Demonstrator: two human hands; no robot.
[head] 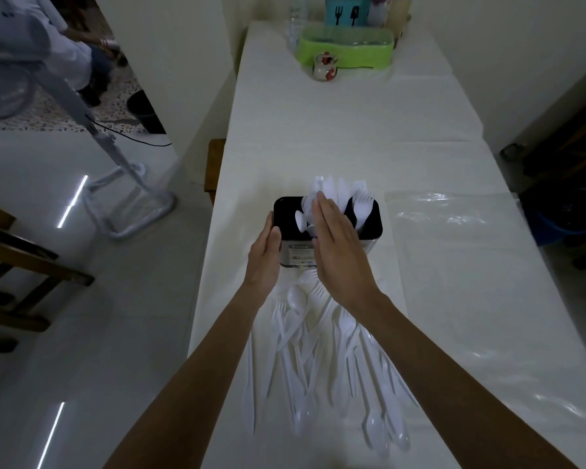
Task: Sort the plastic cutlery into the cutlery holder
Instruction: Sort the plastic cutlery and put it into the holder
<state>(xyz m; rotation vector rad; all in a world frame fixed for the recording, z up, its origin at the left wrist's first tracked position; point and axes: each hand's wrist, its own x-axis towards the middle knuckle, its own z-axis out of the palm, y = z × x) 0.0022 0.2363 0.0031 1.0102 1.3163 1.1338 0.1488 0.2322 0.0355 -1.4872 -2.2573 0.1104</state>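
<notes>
The holder [298, 254] was steadied by the left hand [264, 260], fingers flat. Its cutlery [361, 209] was pressed by the right hand [339, 253], fingers straight. Next, the six-o'clock pile [296, 336] likely needed a pinch.

A white-clothed table [352, 123] runs beside a pale wall [487, 62] — glossy floor [65, 333], wooden chair [31, 253] at left.

One cutlery holder [374, 227], two hands [263, 262] [339, 253].

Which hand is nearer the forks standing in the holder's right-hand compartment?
Right. The right hand is flat over the middle of the cutlery holder, just left of the forks; the left hand rests against its left outer wall.
</notes>
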